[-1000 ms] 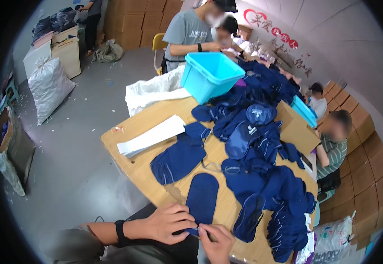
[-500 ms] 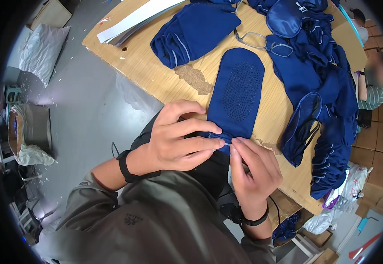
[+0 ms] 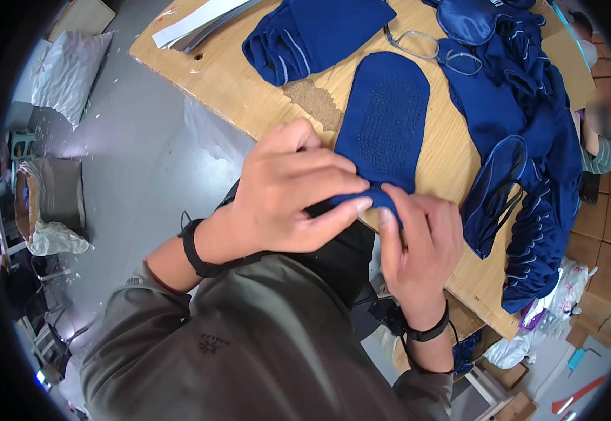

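Both your grips are closed: your left hand (image 3: 288, 186) and right hand (image 3: 425, 238) each pinch the near end of the dotted cloth (image 3: 388, 116) between thumb and fingers. The rest lies flat, dots up, on the worktop (image 3: 449, 165), with the pinched end by its edge. If either pinch slackens, the gathered part could spring loose; uneven pulling would likely skew it. Tug too hard toward yourself and it may slide off. Shove it forward and it could nudge the glasses (image 3: 440, 56); drifting left, the chipped patch (image 3: 314, 104) might snag it.
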Motion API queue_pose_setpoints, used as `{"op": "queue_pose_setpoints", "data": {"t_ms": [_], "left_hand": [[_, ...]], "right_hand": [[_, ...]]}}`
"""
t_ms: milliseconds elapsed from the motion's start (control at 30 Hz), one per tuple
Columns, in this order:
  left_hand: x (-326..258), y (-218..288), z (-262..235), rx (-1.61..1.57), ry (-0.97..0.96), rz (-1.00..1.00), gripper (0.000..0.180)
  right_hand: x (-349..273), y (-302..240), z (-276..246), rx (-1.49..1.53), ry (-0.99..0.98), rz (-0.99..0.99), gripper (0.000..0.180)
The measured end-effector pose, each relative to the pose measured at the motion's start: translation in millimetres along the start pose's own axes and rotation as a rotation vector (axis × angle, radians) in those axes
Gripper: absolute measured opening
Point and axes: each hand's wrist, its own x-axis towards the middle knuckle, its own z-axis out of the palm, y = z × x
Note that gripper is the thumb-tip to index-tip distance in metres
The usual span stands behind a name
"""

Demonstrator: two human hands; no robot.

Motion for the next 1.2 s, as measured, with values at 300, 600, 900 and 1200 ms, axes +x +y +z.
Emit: {"op": "queue_pose_setpoints", "data": {"t_ms": [300,600,900,1200], "left_hand": [[1,1,7,0.057,-0.017,-0.091,0.012],[-11,-10,3,0.073,-0.036,0.218,0.026],[-4,-14,-4,0.033,-0.101,0.158,0.029],[5,-13,-1,-0.051,-0.067,0.064,0.026]], "right_hand": [[23,2,0,0.155,-0.062,0.22,0.007],[25,-4,0,0.494,0.058,0.52,0.019],[4,-3,8,0.249,0.136,0.153,0.029],[4,-1,6,0.069,-0.011,0.041,0.024]]}}
